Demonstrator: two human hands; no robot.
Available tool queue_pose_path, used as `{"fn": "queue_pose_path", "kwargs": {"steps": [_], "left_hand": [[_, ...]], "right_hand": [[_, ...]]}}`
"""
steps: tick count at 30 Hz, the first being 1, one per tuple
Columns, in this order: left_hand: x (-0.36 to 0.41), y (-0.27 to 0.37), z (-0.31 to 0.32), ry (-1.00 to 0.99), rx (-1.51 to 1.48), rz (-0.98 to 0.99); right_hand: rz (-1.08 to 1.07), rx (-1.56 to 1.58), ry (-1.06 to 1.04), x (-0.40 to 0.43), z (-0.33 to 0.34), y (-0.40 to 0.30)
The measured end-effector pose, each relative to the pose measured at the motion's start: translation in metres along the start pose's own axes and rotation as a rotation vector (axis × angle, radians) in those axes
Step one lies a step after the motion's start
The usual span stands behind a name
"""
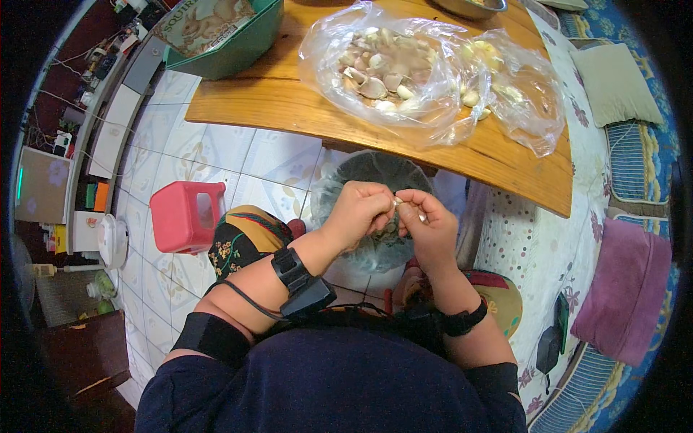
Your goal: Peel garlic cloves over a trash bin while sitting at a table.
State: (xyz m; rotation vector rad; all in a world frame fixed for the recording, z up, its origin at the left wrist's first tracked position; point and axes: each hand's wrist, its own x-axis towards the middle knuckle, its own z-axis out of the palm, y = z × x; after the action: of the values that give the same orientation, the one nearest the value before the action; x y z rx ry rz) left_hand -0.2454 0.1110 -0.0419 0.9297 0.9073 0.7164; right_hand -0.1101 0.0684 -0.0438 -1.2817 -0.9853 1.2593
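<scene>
My left hand (358, 215) and my right hand (431, 224) meet over a bin lined with a clear plastic bag (373, 260). Between their fingertips is a small pale garlic clove (399, 201), pinched from both sides and partly hidden by the fingers. Dark scraps lie inside the bin, below my hands. On the wooden table (254, 105) just beyond, an open clear plastic bag (319, 70) holds many garlic cloves (377, 62), most with skin on. Several pale cloves (470, 98) lie to its right, by a second crumpled plastic bag (533, 116).
A green plastic basket (233, 51) stands at the table's left end, and a metal bowl (476, 6) at its far edge. A pink plastic stool (178, 216) is on the tiled floor to my left. On the right are a purple cushion (622, 292) and a pale pillow (617, 84).
</scene>
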Motion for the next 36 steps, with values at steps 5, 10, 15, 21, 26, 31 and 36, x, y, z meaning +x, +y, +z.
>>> {"fn": "queue_pose_path", "kwargs": {"steps": [5,10,15,21,26,31,36], "left_hand": [[-0.001,0.000,0.000,-0.024,0.013,-0.014],[0.000,-0.003,-0.004,-0.067,0.141,0.108],[-0.004,0.002,-0.003,-0.121,-0.005,-0.017],[-0.006,0.008,-0.003,-0.159,0.012,-0.034],[-0.006,0.007,-0.004,-0.177,-0.012,-0.048],[-0.006,0.006,-0.003,-0.176,0.015,-0.059],[-0.006,0.005,-0.003,-0.153,0.044,-0.058]], "right_hand": [[0.085,0.057,-0.042,0.000,-0.005,-0.004],[0.164,0.191,-0.032,0.002,-0.010,-0.010],[-0.216,-0.238,-0.029,0.005,-0.011,-0.007],[-0.466,-0.427,-0.023,0.007,-0.011,-0.013],[-0.559,-0.468,-0.023,0.008,-0.012,-0.011],[-0.628,-0.488,-0.025,0.007,-0.013,-0.011],[-0.614,-0.499,-0.044,0.007,-0.012,-0.010]]}}
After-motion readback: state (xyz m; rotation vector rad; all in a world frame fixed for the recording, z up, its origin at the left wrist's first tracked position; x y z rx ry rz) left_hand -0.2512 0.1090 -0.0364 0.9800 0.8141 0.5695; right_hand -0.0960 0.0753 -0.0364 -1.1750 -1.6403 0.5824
